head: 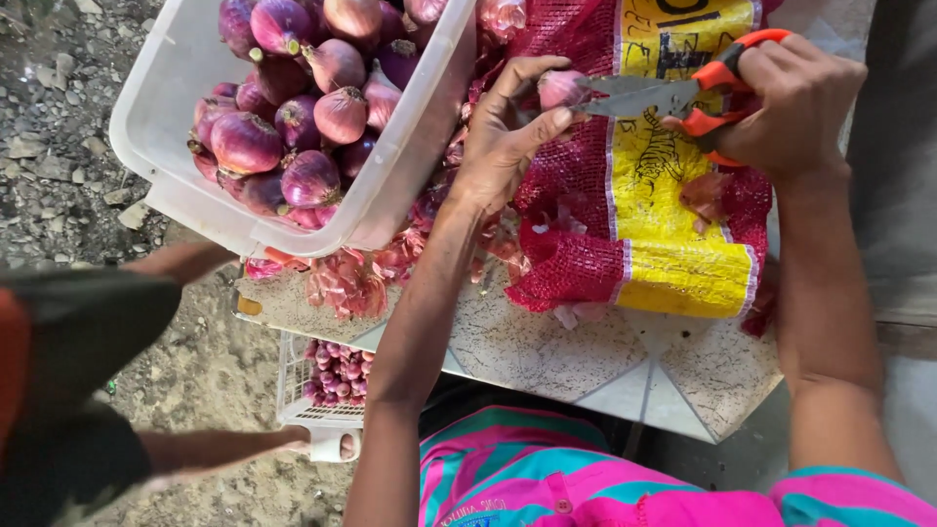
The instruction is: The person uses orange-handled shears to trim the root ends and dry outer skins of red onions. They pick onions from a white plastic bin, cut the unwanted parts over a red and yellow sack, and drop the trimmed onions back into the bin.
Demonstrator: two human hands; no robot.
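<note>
Now two hands snip a small onion point(560, 88) over the red mesh sack point(576, 195).

Left hand point(503, 132) pinches it — right hand point(795, 102) grips orange scissors point(683, 93) — just beside the white tub point(390, 185) of onions.

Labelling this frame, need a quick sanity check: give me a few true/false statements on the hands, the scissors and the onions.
1. The right hand holds orange-handled scissors. True.
2. The left hand is empty. False: it holds a small onion at the scissor blades.
3. The clear plastic tub holds red onions. True.
4. The mesh sack under the hands is green. False: it is red with a yellow label.
5. Onion skins lie on the speckled slab. True.
6. The white basket below the slab holds potatoes. False: it holds small red onions.
</note>
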